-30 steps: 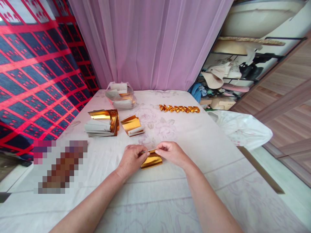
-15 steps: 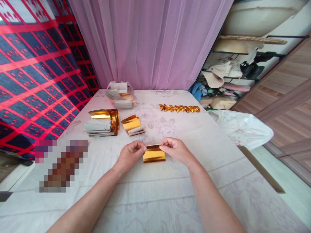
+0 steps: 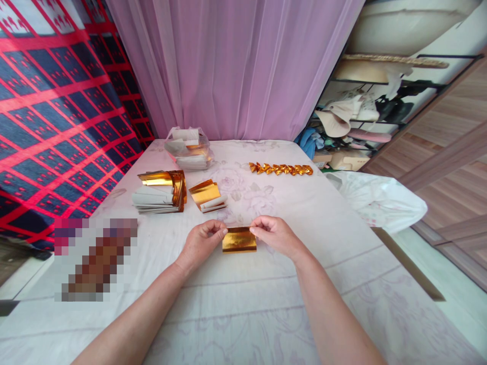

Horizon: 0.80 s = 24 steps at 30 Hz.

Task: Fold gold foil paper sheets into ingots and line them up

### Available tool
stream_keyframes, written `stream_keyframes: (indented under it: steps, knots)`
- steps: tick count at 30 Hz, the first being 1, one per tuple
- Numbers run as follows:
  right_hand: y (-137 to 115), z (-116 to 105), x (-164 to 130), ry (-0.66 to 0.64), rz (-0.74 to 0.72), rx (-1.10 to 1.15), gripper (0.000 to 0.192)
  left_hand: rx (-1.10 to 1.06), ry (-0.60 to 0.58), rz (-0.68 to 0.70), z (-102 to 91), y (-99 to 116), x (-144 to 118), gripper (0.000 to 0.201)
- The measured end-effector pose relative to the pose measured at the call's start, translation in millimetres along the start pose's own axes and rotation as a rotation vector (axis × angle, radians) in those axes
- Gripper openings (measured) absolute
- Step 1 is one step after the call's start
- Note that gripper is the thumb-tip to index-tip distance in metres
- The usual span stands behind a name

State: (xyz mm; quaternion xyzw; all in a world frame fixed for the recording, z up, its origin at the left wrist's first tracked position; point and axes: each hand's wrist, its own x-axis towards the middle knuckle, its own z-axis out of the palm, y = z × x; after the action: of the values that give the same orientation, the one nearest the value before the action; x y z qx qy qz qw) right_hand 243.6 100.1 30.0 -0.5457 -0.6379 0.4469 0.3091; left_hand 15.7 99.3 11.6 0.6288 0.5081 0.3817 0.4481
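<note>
A small gold foil paper (image 3: 239, 240) lies folded between both hands, just above the white floral cloth (image 3: 266, 304). My left hand (image 3: 203, 241) pinches its upper left corner. My right hand (image 3: 276, 235) pinches its upper right corner. Farther back on the left sits a stack of gold and white papers (image 3: 160, 191), with a smaller loose pile of gold sheets (image 3: 207, 195) beside it. A row of folded gold pieces (image 3: 280, 170) lies at the back right.
A clear plastic bag with papers (image 3: 188, 148) stands at the back by the pink curtain. A white plastic bag (image 3: 380, 200) hangs off the right edge. A blurred patch covers something at the left front. Cluttered shelves stand at the right.
The gold paper was bent over near the cloth a second ago; both hands lifted and spread it flat, and now it has come down a little, looking shorter.
</note>
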Motion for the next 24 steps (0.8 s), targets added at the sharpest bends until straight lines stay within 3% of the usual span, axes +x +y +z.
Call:
stream_keyframes:
  steps: [13,24]
  knots:
    - [-1.4,2.4,1.2,0.051,0.020,-0.056,0.021,0.135,-0.007,0.020,-0.9,-4.3,-0.8,0.029]
    - [3.3,22.6,3.8,0.124,0.112,-0.326,0.014,0.625,0.021,0.081,-1.5,5.2,-2.6,0.013]
